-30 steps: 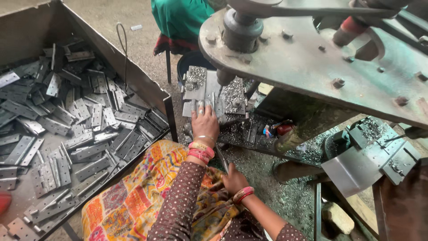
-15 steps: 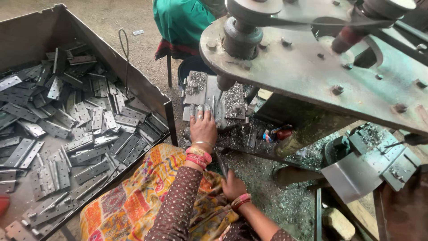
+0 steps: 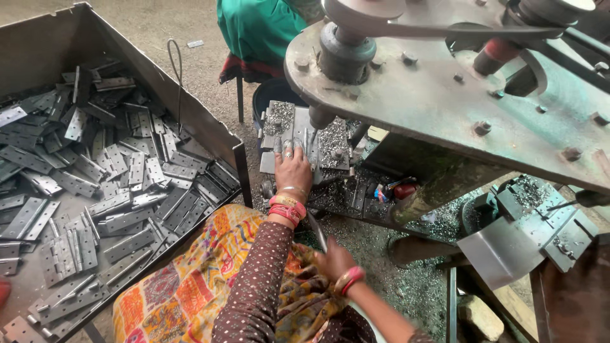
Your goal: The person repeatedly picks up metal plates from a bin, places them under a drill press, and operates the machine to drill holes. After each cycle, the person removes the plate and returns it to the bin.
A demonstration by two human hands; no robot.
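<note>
Steel fills the view: a heavy grey-green drill press (image 3: 445,95) reaches across the top, and a big metal bin (image 3: 210,127) of loose flat hinges (image 3: 121,190) sits at the left. On the machine's small table (image 3: 333,143), strewn with shavings, the left hand (image 3: 293,170) lies flat, fingers (image 3: 287,151) stretched out, pressing a hinge plate (image 3: 311,143) whose long axis runs away from the person, under the drill bit. Lower down, the right hand (image 3: 333,260) is curled closed around a thin lever (image 3: 316,230) slanting up to the left

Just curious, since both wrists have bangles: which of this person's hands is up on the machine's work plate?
The left hand, stretched forward onto the metal plate under the spindle. The right hand stays low near the lap.
</note>
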